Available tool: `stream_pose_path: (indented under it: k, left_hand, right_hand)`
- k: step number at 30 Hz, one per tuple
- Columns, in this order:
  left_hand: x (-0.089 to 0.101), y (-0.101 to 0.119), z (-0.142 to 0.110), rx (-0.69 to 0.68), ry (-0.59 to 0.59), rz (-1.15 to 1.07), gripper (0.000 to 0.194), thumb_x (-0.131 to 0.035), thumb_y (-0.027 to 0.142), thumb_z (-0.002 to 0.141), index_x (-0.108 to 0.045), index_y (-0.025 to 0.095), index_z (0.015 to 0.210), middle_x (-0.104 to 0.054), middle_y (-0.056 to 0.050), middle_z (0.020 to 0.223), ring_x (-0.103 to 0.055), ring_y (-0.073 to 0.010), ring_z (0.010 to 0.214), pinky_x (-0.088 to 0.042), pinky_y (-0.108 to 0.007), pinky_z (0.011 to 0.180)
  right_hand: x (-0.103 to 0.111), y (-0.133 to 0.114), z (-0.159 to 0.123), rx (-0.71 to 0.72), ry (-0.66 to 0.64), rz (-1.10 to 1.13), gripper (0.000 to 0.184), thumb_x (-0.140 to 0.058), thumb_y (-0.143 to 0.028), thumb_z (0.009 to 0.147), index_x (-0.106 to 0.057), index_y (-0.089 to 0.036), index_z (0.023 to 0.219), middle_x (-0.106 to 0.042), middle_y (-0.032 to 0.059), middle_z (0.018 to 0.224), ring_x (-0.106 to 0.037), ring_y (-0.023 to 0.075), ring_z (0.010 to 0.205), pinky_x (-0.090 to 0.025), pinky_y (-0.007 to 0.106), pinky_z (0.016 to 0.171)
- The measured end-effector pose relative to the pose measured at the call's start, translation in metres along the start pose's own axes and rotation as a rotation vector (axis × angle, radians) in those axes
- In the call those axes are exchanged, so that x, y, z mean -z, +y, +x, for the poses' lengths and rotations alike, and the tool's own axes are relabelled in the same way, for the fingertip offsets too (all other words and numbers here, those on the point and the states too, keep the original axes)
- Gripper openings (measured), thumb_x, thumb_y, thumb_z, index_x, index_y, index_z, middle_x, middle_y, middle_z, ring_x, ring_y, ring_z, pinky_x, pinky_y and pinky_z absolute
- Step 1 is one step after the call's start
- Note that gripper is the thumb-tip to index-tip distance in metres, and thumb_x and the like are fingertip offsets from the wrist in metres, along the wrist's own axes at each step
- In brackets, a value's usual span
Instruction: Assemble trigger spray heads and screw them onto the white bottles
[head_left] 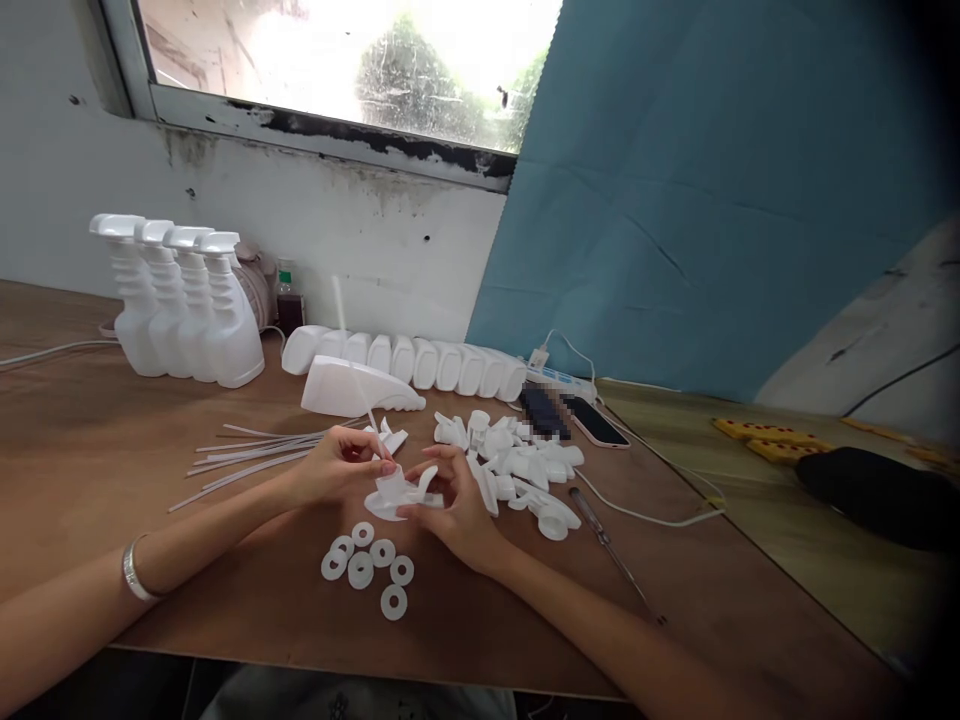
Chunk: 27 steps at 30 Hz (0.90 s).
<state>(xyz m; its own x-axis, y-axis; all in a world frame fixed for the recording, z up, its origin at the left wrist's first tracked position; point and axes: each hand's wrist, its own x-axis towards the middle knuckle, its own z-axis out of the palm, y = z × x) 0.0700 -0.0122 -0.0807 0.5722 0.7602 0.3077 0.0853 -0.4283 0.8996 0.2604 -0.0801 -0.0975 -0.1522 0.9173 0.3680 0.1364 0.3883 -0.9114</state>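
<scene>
My right hand (pixel 456 500) grips a white trigger sprayer head (pixel 394 495), its collar turned upward. Pinched in the fingers of my left hand (pixel 347 463) is a thin white tube (pixel 360 375), which stands up and slants left above the collar. The tube's lower end is at the collar; how deep it sits is hidden by my fingers. Several flat white ring washers (pixel 382 552) lie on the table in front of my hands. More sprayer heads (pixel 525 460) are heaped to the right. Loose thin tubes (pixel 247 450) lie fanned out at the left.
Several white spray bottles (pixel 240 320) with heads stand at the back left. A row of white bottles (pixel 450 368) lies along the wall, one more (pixel 352 385) in front. A screwdriver (pixel 607 545), a phone (pixel 596 420) and a white cable (pixel 652 518) are on the right.
</scene>
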Motion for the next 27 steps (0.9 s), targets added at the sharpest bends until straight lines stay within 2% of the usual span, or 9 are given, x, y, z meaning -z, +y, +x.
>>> stream_pose_path:
  k: [3, 5, 7, 10, 13, 17, 20, 24, 27]
  left_hand:
    - [-0.002, 0.005, -0.002, -0.030, 0.050, -0.026, 0.030, -0.067, 0.041, 0.070, -0.066, 0.011, 0.066, -0.045, 0.002, 0.051, -0.042, -0.0100, 0.052, -0.035, -0.023, 0.049]
    - [-0.003, 0.009, -0.004, -0.038, 0.053, -0.027, 0.029, -0.068, 0.041, 0.069, -0.066, 0.012, 0.067, -0.056, -0.002, 0.059, -0.049, -0.0122, 0.057, -0.040, -0.024, 0.053]
    - [-0.004, 0.012, -0.006, -0.031, 0.041, -0.002, 0.027, -0.068, 0.039, 0.070, -0.069, 0.013, 0.076, -0.062, -0.004, 0.068, -0.053, -0.0140, 0.062, -0.043, -0.025, 0.056]
    - [0.001, 0.017, -0.007, -0.016, 0.072, 0.088, 0.028, -0.068, 0.037, 0.071, -0.069, 0.017, 0.091, -0.058, 0.000, 0.061, -0.051, -0.0121, 0.056, -0.040, -0.023, 0.052]
    - [0.016, 0.022, -0.001, -0.051, 0.241, 0.202, 0.027, -0.066, 0.037, 0.072, -0.067, 0.018, 0.090, -0.052, 0.002, 0.061, -0.048, -0.0120, 0.058, -0.039, -0.022, 0.055]
    - [0.049, 0.027, 0.009, -0.109, 0.551, 0.398, 0.027, -0.063, 0.036, 0.073, -0.061, 0.018, 0.095, -0.055, -0.001, 0.084, -0.052, -0.0160, 0.080, -0.041, -0.026, 0.073]
    - [0.074, 0.018, 0.011, -0.054, 0.731, 0.575, 0.040, -0.065, 0.036, 0.070, -0.053, 0.017, 0.103, -0.054, -0.004, 0.095, -0.053, -0.0189, 0.088, -0.043, -0.030, 0.077]
    - [0.095, -0.008, 0.009, 0.051, 0.829, 0.635, 0.053, -0.071, 0.038, 0.062, -0.049, 0.012, 0.103, -0.050, -0.011, 0.103, -0.050, -0.0248, 0.096, -0.041, -0.040, 0.087]
    - [0.101, -0.025, 0.009, 0.134, 0.818, 0.620, 0.059, -0.071, 0.043, 0.059, -0.048, 0.012, 0.103, -0.051, -0.012, 0.105, -0.050, -0.0273, 0.101, -0.040, -0.044, 0.090]
  right_hand:
    - [0.001, -0.006, 0.003, -0.155, -0.002, 0.373, 0.042, -0.080, -0.025, 0.056, -0.053, -0.022, 0.089, -0.064, -0.0020, 0.081, -0.058, 0.0139, 0.072, -0.047, 0.025, 0.064]
    - [0.003, -0.006, 0.006, -0.193, -0.017, 0.441, 0.032, -0.076, -0.036, 0.061, -0.058, -0.019, 0.082, -0.064, 0.0000, 0.078, -0.059, 0.0143, 0.067, -0.049, 0.026, 0.060]
    - [0.004, -0.006, 0.010, -0.219, 0.006, 0.520, 0.031, -0.073, -0.042, 0.064, -0.060, -0.017, 0.078, -0.065, 0.0015, 0.074, -0.061, 0.0153, 0.066, -0.051, 0.028, 0.059]
    - [0.011, -0.009, 0.017, -0.208, 0.112, 0.618, 0.029, -0.073, -0.041, 0.064, -0.062, -0.017, 0.077, -0.066, 0.0012, 0.075, -0.063, 0.0148, 0.069, -0.053, 0.026, 0.061]
    - [0.025, -0.019, 0.025, -0.154, 0.257, 0.685, 0.026, -0.069, -0.040, 0.067, -0.062, -0.019, 0.079, -0.066, 0.0002, 0.079, -0.064, 0.0151, 0.072, -0.055, 0.027, 0.061]
    - [0.061, -0.038, 0.037, -0.048, 0.503, 0.707, 0.018, -0.065, -0.032, 0.070, -0.060, -0.017, 0.080, -0.065, -0.0005, 0.075, -0.064, 0.0140, 0.068, -0.056, 0.023, 0.053]
    - [0.102, -0.059, 0.042, 0.035, 0.675, 0.722, 0.017, -0.053, -0.029, 0.079, -0.058, -0.015, 0.085, -0.063, 0.0020, 0.073, -0.063, 0.0116, 0.064, -0.054, 0.016, 0.047]
    - [0.155, -0.080, 0.038, 0.216, 0.937, 0.793, 0.023, -0.035, -0.032, 0.087, -0.053, -0.018, 0.084, -0.054, -0.0035, 0.066, -0.056, 0.0041, 0.054, -0.049, 0.007, 0.045]
    - [0.170, -0.075, 0.032, 0.206, 1.019, 0.833, 0.026, -0.031, -0.032, 0.088, -0.052, -0.017, 0.083, -0.053, -0.0028, 0.067, -0.051, 0.0029, 0.049, -0.046, 0.005, 0.040]
